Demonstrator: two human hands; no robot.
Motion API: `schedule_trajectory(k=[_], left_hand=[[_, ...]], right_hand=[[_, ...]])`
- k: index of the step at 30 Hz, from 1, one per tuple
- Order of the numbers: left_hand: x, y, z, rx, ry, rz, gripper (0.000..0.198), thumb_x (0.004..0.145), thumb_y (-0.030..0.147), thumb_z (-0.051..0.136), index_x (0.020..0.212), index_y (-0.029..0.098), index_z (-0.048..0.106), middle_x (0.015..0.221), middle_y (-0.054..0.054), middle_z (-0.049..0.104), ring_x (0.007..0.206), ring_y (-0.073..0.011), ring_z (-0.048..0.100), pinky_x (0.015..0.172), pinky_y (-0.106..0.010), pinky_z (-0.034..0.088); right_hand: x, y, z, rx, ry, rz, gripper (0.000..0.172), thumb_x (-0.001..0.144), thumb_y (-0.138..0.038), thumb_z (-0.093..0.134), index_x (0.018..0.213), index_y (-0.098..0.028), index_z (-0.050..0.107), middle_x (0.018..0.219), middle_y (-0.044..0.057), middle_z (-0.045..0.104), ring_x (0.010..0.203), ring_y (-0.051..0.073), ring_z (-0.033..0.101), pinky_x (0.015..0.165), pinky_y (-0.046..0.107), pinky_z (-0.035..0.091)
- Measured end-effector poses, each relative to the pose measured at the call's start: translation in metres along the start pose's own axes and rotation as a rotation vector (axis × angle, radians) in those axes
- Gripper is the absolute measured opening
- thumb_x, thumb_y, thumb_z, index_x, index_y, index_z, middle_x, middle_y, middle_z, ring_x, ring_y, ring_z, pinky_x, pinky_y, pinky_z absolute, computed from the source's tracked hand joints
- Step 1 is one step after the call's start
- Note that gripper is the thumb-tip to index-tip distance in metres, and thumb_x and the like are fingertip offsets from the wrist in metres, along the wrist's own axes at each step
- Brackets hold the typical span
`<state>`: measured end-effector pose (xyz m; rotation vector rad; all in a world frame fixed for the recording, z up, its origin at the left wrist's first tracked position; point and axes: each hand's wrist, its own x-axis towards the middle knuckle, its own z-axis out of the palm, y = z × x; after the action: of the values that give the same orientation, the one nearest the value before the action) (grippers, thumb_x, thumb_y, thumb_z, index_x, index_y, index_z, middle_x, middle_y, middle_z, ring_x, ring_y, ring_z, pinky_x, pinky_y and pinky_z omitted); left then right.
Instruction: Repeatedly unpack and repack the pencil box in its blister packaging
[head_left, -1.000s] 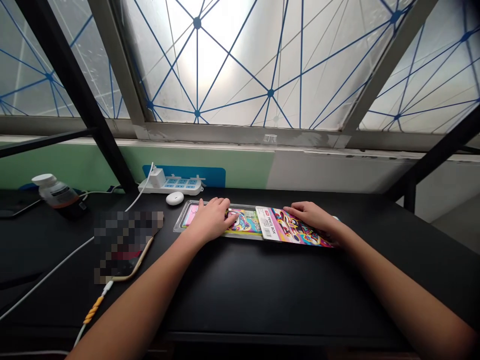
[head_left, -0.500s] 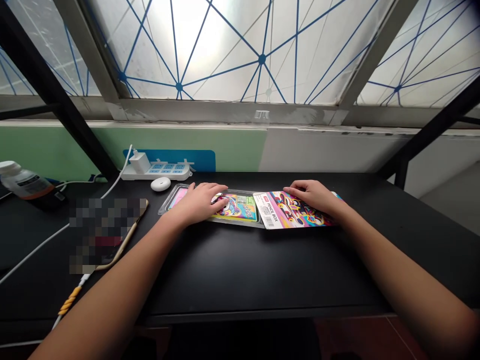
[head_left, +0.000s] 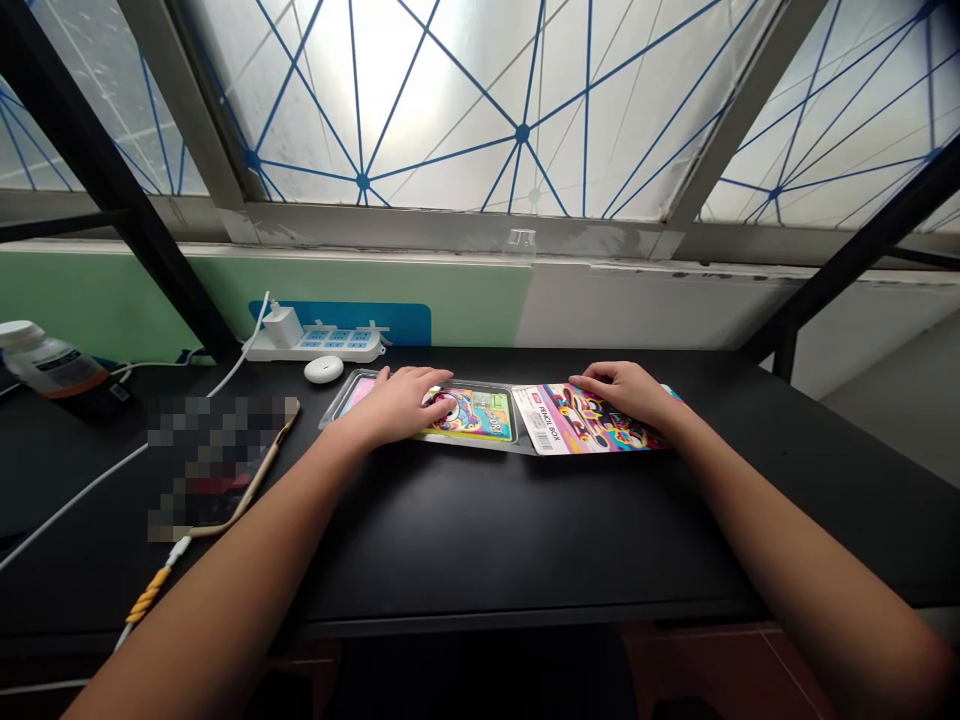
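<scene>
A clear plastic blister tray (head_left: 332,400) lies on the black desk, holding a colourful cartoon-printed pencil box (head_left: 480,412). My left hand (head_left: 401,402) rests across the tray and the box with its fingers spread, covering their middle. Joined or laid up against the tray's right end is a bright printed card (head_left: 577,420) marked "PENCIL BOX", with a barcode on its left part. On top of this card lies my right hand (head_left: 626,388), fingers outstretched and slightly bent. My right wrist hides the card's right portion.
Left of the tray are a white earbud case (head_left: 324,370), a power strip (head_left: 330,345) with a charger plugged in, and a blurred-out device (head_left: 217,470) on a cable. A white-capped bottle (head_left: 52,370) stands at far left. Black frame bars (head_left: 847,260) flank the desk.
The view has shifted slightly. The card has turned a little and lies flatter, showing slightly more of the tray's right end. Both hands keep nearly the same place.
</scene>
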<state>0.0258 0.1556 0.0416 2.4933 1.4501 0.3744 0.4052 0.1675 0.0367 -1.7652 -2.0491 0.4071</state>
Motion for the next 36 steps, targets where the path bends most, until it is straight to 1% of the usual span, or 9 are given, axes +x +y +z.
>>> schedule_trajectory(k=[7,12,17,20,22,25,29,32,36], left_hand=[[-0.001,0.001,-0.004,-0.006,-0.014,0.002,0.052,0.095,0.057,0.042,0.138,0.032,0.054,0.148,-0.006,0.053,0.138,-0.0329,0.043,0.116,-0.065,0.015],[-0.001,0.004,0.001,0.008,0.018,-0.04,0.05,0.095,0.054,0.043,0.138,0.029,0.053,0.149,-0.009,0.052,0.14,-0.0335,0.041,0.116,-0.066,0.014],[-0.005,0.029,0.012,-0.041,0.071,-0.04,0.049,0.097,0.048,0.043,0.141,0.026,0.049,0.15,-0.011,0.05,0.142,-0.0326,0.037,0.116,-0.067,0.013],[-0.011,0.052,0.015,-0.214,0.087,-0.001,0.048,0.099,0.047,0.042,0.143,0.027,0.047,0.154,-0.008,0.046,0.146,-0.0319,0.033,0.119,-0.065,0.011],[-0.014,0.063,0.014,-0.397,0.107,0.015,0.047,0.099,0.049,0.043,0.142,0.029,0.048,0.152,-0.006,0.048,0.143,-0.0313,0.037,0.12,-0.059,0.017],[-0.014,0.068,0.008,-0.695,0.185,0.019,0.043,0.098,0.049,0.047,0.133,0.027,0.056,0.141,-0.006,0.059,0.131,-0.0297,0.052,0.111,-0.045,0.039],[-0.003,0.045,-0.004,-0.894,0.409,0.003,0.03,0.095,0.043,0.051,0.112,0.022,0.066,0.122,-0.006,0.07,0.119,-0.0261,0.061,0.103,-0.037,0.045],[0.008,0.013,-0.011,-0.984,0.547,-0.14,0.029,0.093,0.045,0.052,0.099,0.021,0.066,0.114,-0.008,0.073,0.112,-0.0253,0.065,0.096,-0.037,0.048],[0.017,-0.025,-0.011,-1.205,0.616,-0.29,0.036,0.09,0.054,0.05,0.094,0.02,0.062,0.11,-0.01,0.074,0.103,-0.0249,0.069,0.086,-0.037,0.051]], right_hand=[[-0.001,0.001,-0.004,0.005,0.018,0.012,0.056,0.08,-0.076,0.055,0.08,-0.023,0.073,0.079,0.004,0.073,0.075,0.022,0.062,0.066,0.031,0.043],[-0.003,-0.014,0.005,0.001,0.042,0.012,0.056,0.082,-0.076,0.051,0.074,-0.023,0.07,0.073,0.004,0.07,0.069,0.021,0.059,0.061,0.031,0.04],[-0.008,-0.047,0.029,0.023,0.031,-0.009,0.054,0.088,-0.071,0.046,0.069,-0.023,0.062,0.069,0.003,0.068,0.065,0.02,0.057,0.059,0.03,0.038],[-0.011,-0.062,0.038,0.04,0.02,-0.024,0.051,0.091,-0.067,0.043,0.07,-0.023,0.06,0.07,0.002,0.067,0.066,0.019,0.057,0.058,0.03,0.038],[-0.012,-0.066,0.039,0.046,0.003,-0.028,0.05,0.092,-0.066,0.043,0.071,-0.023,0.06,0.071,0.001,0.067,0.065,0.019,0.056,0.058,0.03,0.038],[-0.013,-0.065,0.034,0.049,-0.033,-0.027,0.05,0.092,-0.066,0.044,0.074,-0.024,0.063,0.073,0.002,0.069,0.067,0.019,0.058,0.059,0.03,0.04],[-0.014,-0.057,0.022,0.057,-0.123,-0.061,0.047,0.088,-0.067,0.052,0.09,-0.024,0.069,0.094,0.005,0.073,0.083,0.024,0.065,0.07,0.032,0.048],[-0.016,-0.048,0.01,0.051,-0.241,-0.106,0.049,0.082,-0.066,0.061,0.109,-0.025,0.069,0.114,0.007,0.071,0.099,0.029,0.066,0.083,0.036,0.051],[-0.016,-0.033,-0.002,0.003,-0.329,-0.104,0.062,0.077,-0.065,0.07,0.126,-0.028,0.064,0.129,0.008,0.065,0.115,0.032,0.062,0.095,0.038,0.051]])
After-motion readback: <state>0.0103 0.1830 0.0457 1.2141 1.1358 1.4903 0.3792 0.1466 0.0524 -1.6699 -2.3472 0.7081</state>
